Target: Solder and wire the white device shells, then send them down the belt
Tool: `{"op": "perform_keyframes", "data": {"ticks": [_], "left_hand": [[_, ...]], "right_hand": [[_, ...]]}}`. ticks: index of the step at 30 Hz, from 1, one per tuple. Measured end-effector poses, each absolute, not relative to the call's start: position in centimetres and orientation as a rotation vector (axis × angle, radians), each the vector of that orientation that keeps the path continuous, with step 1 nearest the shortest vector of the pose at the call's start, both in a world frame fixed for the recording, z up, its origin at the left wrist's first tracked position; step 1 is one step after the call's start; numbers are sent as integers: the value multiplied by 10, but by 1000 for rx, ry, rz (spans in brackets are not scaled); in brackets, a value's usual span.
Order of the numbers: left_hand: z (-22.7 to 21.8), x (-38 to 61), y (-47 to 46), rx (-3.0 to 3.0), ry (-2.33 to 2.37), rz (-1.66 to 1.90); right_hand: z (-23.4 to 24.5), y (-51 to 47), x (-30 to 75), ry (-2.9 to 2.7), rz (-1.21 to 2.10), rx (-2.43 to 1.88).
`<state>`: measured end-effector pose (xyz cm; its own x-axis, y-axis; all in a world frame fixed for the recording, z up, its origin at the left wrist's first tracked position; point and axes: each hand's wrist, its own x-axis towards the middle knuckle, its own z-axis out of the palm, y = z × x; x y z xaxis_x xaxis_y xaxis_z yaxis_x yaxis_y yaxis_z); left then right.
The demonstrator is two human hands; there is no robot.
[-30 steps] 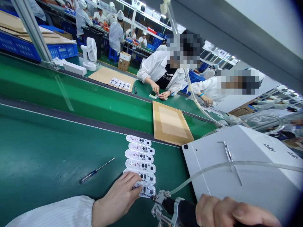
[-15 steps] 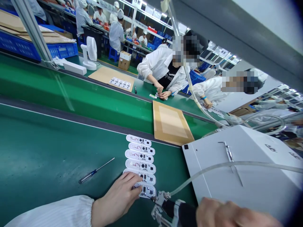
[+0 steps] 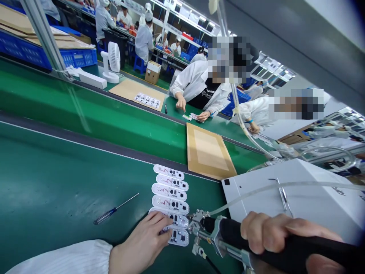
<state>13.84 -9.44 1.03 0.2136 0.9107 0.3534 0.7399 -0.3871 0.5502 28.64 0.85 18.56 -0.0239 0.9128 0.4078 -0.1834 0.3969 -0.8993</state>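
A column of several white oval circuit boards (image 3: 170, 196) lies on the green bench mat (image 3: 57, 190). My left hand (image 3: 145, 241) rests with fingers laid flat on the two nearest boards, holding them down. My right hand (image 3: 282, 234) is wrapped round the black handle of a powered screwdriver (image 3: 225, 236). Its metal nose hovers beside the second-nearest board. A clear hose (image 3: 270, 188) runs from the tool's head to the right.
A small blue-handled screwdriver (image 3: 114, 209) lies left of the boards. A white box (image 3: 296, 198) with tweezers on top stands to the right. A cardboard sheet (image 3: 208, 152) lies on the green conveyor. Co-workers in white coats (image 3: 196, 85) work at the far side; a fan (image 3: 112, 64) stands at the back.
My right hand has lifted the powered screwdriver up and forward, from the nearest board to the one behind it. The left hand stays on the boards.
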Motion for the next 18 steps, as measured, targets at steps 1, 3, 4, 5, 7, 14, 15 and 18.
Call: {"op": "perform_keyframes", "data": {"ticks": [1, 3, 4, 5, 7, 14, 15, 18], "left_hand": [[10, 139, -94, 2223, 1563, 944], [10, 139, -94, 2220, 1564, 940], [10, 139, -94, 2222, 1562, 931], [10, 139, -94, 2223, 1562, 922], [10, 139, -94, 2224, 1557, 909], [12, 138, -94, 2222, 1553, 875], [12, 138, -94, 2223, 1552, 870], [13, 138, -94, 2222, 1554, 874]], "right_hand": [[185, 8, 282, -1292, 1031, -737], [182, 9, 282, -1336, 1048, -709], [180, 11, 285, -1348, 1045, -701], [178, 13, 288, -1364, 1041, -686], [175, 16, 293, -1387, 1052, -679], [173, 19, 295, -1411, 1064, -644], [172, 19, 296, -1418, 1059, -640], [170, 20, 298, -1441, 1072, -620]]}}
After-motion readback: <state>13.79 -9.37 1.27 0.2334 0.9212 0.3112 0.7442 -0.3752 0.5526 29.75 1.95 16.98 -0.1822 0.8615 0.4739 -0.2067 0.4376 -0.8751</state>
